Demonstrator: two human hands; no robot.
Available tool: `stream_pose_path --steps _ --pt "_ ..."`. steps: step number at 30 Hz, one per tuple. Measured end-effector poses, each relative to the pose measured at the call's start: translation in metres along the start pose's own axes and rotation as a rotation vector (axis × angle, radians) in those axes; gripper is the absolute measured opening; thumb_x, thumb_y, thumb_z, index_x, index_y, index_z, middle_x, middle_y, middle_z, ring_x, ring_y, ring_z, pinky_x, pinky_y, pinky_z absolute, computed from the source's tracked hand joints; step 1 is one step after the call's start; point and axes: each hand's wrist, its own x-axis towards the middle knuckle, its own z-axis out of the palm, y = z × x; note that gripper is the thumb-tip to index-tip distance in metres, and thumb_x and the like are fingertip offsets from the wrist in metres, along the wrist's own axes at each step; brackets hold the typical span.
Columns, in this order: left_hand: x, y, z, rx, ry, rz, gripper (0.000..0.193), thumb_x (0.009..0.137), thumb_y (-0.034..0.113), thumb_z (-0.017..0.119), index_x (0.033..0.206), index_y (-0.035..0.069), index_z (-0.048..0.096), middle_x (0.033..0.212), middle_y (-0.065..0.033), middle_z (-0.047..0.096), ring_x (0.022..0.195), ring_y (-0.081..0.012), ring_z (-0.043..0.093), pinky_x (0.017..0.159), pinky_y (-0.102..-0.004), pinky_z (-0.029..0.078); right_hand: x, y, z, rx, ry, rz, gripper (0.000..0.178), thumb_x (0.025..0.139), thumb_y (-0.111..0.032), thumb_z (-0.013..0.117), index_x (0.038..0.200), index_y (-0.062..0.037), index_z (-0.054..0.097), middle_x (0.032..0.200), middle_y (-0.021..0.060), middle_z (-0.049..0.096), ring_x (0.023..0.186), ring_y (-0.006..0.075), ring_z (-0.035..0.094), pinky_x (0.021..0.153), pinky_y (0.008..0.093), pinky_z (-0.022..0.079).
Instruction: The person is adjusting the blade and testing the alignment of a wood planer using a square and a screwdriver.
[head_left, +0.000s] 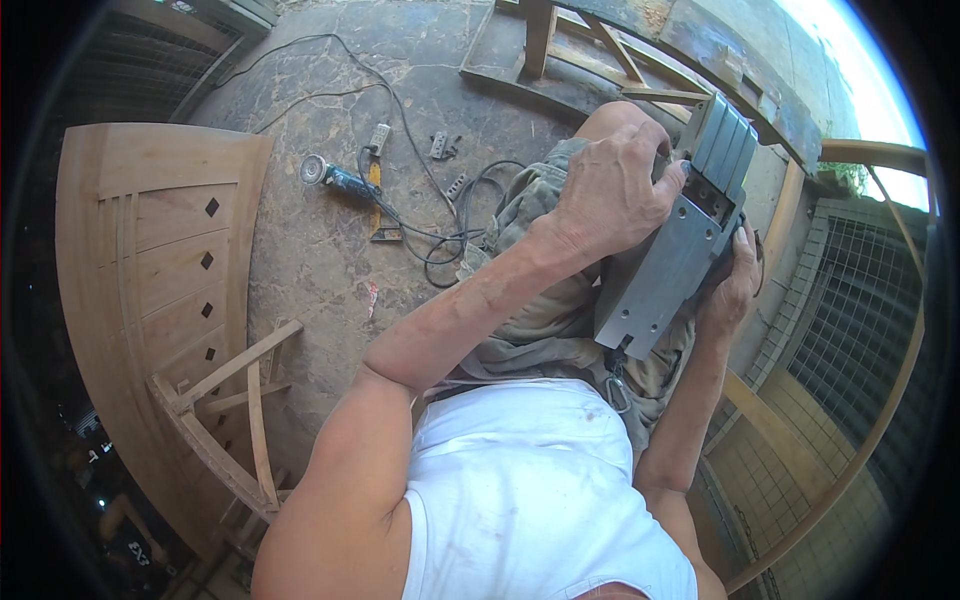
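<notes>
A grey, box-shaped metal housing [660, 270] with screw holes along its face lies tilted over my lap. Ribs run along its far end, and a small opening shows just below them. My left hand [615, 185] curls against its upper left side, with the thumb pressed beside that opening. Round the right side, my right hand [735, 285] grips the housing; its fingers are partly hidden behind it. From the housing's near end hangs a metal clip [618, 390] on a short dark link. Below the housing is crumpled grey-green cloth [530, 320].
A blue-green angle grinder [345, 183] lies on the cracked floor beside a yellow-and-black tool [378, 210], power sockets [380, 138] and looping cable [400, 95]. Left stands a panelled wooden door [160, 215] near a wooden frame [255, 400]. A workbench [690, 45] is ahead; wire mesh [850, 290] stands right.
</notes>
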Motion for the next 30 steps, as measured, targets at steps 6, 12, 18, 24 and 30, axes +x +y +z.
stream_pose_path --steps 6,12,18,24,30 --pt "0.015 -0.033 0.01 -0.158 -0.098 -0.154 0.039 0.107 0.033 0.071 0.125 -0.002 0.074 0.113 -0.0188 0.077 0.107 -0.0284 0.074 0.097 -0.0404 0.056 0.019 0.012 -0.003 -0.203 -0.069 -0.051 0.05 0.117 -0.03 0.051 0.15 0.0067 0.062 0.134 0.0082 0.071 0.119 0.0167 0.064 0.107 0.0333 0.049" --pt "-0.007 -0.104 0.003 -0.583 -0.143 -0.229 0.049 0.106 0.044 0.076 0.127 0.0 0.077 0.105 -0.012 0.079 0.099 -0.016 0.073 0.092 -0.0342 0.056 0.009 0.001 0.04 -0.571 -0.097 -0.329 0.042 0.117 -0.029 0.051 0.144 -0.0001 0.065 0.128 0.0195 0.073 0.118 0.0332 0.071 0.105 0.0412 0.053" --pt "-0.004 -0.067 0.017 -0.251 -0.091 -0.209 0.045 0.106 0.045 0.076 0.119 0.001 0.08 0.098 -0.0106 0.081 0.095 -0.0188 0.074 0.09 -0.0356 0.056 0.023 0.016 0.022 -0.281 -0.183 -0.177 0.042 0.118 -0.032 0.048 0.142 -0.002 0.064 0.144 0.0146 0.066 0.133 0.0303 0.064 0.116 0.0384 0.046" --pt "0.007 -0.068 0.024 -0.161 -0.087 -0.236 0.047 0.108 0.046 0.073 0.116 0.0 0.08 0.098 -0.0112 0.081 0.094 -0.0189 0.074 0.088 -0.0346 0.056 0.041 0.025 -0.006 -0.202 -0.333 -0.131 0.051 0.116 -0.029 0.054 0.159 -0.0012 0.059 0.139 0.0091 0.07 0.122 0.0186 0.067 0.108 0.0306 0.051" --pt "0.003 -0.074 0.023 -0.281 -0.097 -0.23 0.047 0.111 0.045 0.071 0.117 -0.001 0.078 0.099 -0.0093 0.08 0.097 -0.0151 0.07 0.089 -0.0325 0.054 0.032 0.013 -0.011 -0.178 -0.34 0.113 0.05 0.115 -0.031 0.06 0.156 -0.003 0.063 0.107 0.001 0.071 0.063 0.0033 0.048 0.053 0.0219 0.038"
